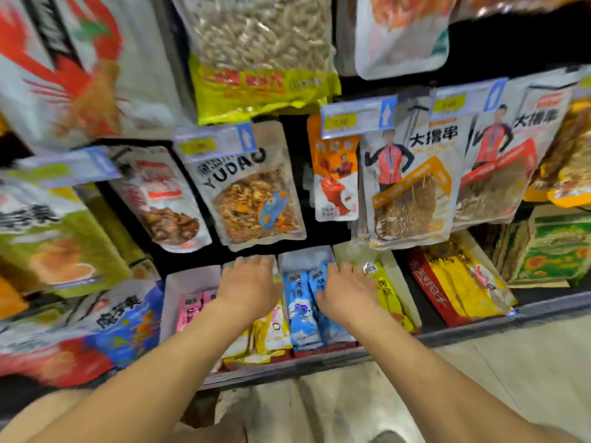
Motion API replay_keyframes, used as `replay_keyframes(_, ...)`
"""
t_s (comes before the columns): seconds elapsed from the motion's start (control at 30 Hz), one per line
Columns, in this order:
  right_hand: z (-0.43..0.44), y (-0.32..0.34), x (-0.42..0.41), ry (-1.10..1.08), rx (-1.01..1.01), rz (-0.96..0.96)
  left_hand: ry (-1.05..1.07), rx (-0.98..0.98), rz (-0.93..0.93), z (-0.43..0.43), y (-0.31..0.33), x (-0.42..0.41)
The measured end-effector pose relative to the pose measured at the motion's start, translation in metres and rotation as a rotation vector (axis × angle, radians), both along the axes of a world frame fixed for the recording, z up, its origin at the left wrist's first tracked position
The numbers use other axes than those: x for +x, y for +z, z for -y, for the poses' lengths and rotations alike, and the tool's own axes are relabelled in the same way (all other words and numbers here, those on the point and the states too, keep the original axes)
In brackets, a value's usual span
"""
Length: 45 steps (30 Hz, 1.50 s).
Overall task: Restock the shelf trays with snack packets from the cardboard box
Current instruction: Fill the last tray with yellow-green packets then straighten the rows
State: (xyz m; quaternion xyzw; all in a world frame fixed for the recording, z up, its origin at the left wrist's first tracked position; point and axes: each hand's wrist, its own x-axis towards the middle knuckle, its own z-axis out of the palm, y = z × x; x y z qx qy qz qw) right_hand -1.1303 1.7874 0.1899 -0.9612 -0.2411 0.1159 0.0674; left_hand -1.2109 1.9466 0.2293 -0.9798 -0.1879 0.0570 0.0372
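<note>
Head view showed 2 hands either side of the blue packets (302, 310): left hand (251, 282) and right hand (347, 287) lay flat, fingers straight, gripping nothing (likely squaring rows inside their shelf tray (303, 259)).

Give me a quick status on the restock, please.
Left hand, right hand open, flat over white shelf trays. Blue plastic snack packets between them. Nothing blocking.

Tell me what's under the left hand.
Yellow packets stick out from under the left hand, with pink packets beside them. The hand covers their upper ends, so contact cannot be told.
</note>
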Motion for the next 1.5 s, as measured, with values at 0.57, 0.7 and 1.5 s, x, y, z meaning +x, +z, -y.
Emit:
replay_keyframes(0.57, -0.079, 0.127, -0.109, 0.309, 0.133, 0.25, 0.34, 0.065, 0.102, -0.071, 0.111, -0.153)
replay_keyframes(0.7, -0.098, 0.131, -0.128, 0.412, 0.162, 0.26, 0.426, 0.077, 0.125, -0.086, 0.113, -0.184)
replay_keyframes(1.5, -0.284, 0.046, -0.266, 0.808, 0.034, 0.196, 0.837, -0.125, 0.13, -0.216, 0.006, -0.362)
